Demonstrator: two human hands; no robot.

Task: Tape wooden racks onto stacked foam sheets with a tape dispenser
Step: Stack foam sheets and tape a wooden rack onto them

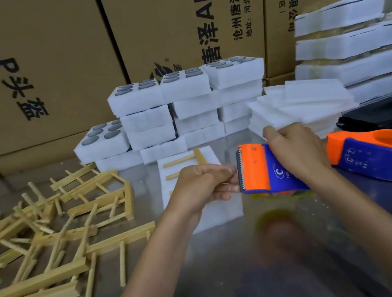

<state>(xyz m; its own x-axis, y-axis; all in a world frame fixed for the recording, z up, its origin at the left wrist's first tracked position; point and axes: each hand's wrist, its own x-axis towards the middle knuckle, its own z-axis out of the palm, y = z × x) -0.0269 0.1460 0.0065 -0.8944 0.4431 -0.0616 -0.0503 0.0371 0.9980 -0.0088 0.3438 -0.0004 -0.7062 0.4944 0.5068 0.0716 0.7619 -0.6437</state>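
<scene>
Nearest to us lay the steel table (213,288), with our two forearms reaching across it. Our left hand (203,186) pinched the free end of the clear tape at the toothed blade of the tape dispenser (322,163), fingers curled tight. Our right hand (293,150) gripped the blue and orange dispenser from above, holding it just over the table. Under the left hand sat the stacked foam sheets (216,212), and a wooden rack (186,161) rested on top of them, partly hidden by our knuckles. Loose wooden racks (56,236) were heaped to the left. Behind, foam blocks (170,111) stood piled against cardboard boxes (49,56).
</scene>
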